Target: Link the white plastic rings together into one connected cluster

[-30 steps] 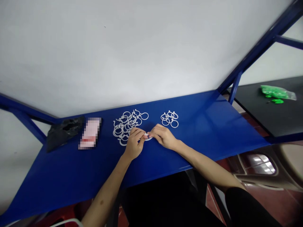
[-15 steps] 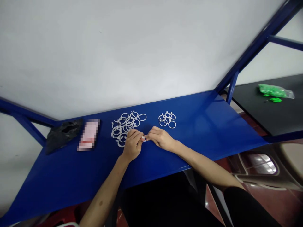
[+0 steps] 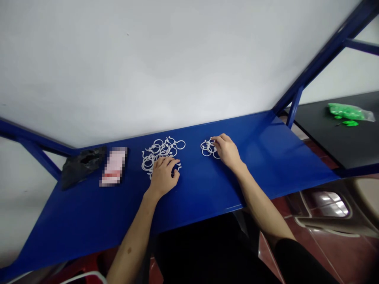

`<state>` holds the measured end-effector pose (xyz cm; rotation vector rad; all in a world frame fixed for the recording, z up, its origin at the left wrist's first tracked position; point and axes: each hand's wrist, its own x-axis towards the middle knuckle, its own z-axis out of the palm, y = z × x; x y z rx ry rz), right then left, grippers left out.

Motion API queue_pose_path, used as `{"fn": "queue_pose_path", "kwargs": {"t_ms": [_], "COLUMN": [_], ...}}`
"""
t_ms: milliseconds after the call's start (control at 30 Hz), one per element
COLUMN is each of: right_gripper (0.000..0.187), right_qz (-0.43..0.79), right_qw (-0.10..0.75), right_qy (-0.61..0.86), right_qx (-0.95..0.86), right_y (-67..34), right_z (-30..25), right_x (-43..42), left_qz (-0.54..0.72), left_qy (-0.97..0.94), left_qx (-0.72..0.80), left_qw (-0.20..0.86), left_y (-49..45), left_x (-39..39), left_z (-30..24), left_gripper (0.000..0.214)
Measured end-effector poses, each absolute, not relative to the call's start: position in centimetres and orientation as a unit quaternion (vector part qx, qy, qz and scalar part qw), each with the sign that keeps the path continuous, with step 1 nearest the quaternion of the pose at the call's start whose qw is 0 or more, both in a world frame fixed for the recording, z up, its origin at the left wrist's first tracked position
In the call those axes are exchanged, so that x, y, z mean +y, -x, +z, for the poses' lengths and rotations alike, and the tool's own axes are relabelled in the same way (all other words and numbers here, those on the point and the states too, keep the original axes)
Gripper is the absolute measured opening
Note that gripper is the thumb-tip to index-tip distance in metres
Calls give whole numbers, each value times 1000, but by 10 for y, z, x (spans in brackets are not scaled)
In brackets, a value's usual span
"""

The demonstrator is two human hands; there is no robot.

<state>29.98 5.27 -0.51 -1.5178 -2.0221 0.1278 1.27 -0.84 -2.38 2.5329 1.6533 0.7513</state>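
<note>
I have the left hand (image 3: 162, 176) over the near edge of the big ring pile (image 3: 161, 151), hiding part of it; its thumb and forefinger stand apart, ring ends showing between them. My right hand (image 3: 227, 150) reaches the small ring group (image 3: 208, 148), its fingertips at the far rings and the hand covering their right side; I can't tell whether they clamp one. Both lots lie on the blue table (image 3: 251, 138). Left of the pile I see a pink item (image 3: 113, 163), then a black bag (image 3: 81, 167). Off right, a green bag (image 3: 346, 112) lies on a black table (image 3: 322, 138), beyond a blue post (image 3: 294, 108).
</note>
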Motion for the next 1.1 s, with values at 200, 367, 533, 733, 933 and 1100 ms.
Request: {"fn": "queue_pose_path", "kwargs": {"t_ms": [200, 367, 533, 733, 933, 1100], "right_gripper": [13, 15, 21, 21, 17, 10], "right_qz": [49, 29, 32, 179, 293, 300], "right_qw": [229, 253, 328, 356, 372, 412], "right_qy": [565, 572, 544, 397, 355, 346], "right_qx": [-791, -779, -771, -827, -806, -788], "right_y": [-310, -308, -294, -254, -229, -229], "right_z": [-12, -12, -3, -7, -27, -29], "right_x": [57, 56, 49, 24, 12, 14], "left_qz": [229, 236, 290, 361, 409, 425], "left_qy": [-821, -813, -789, -773, -754, -754], "left_qx": [523, 532, 541, 521, 513, 491], "left_qw": [17, 22, 4, -27, 10, 100], "left_y": [-11, -13, -17, -25, -31, -31], "left_x": [-6, -5, -6, -8, -9, -9], "left_z": [-30, -29, -27, -29, -30, -27], "left_gripper": [24, 11, 9, 6, 7, 10]}}
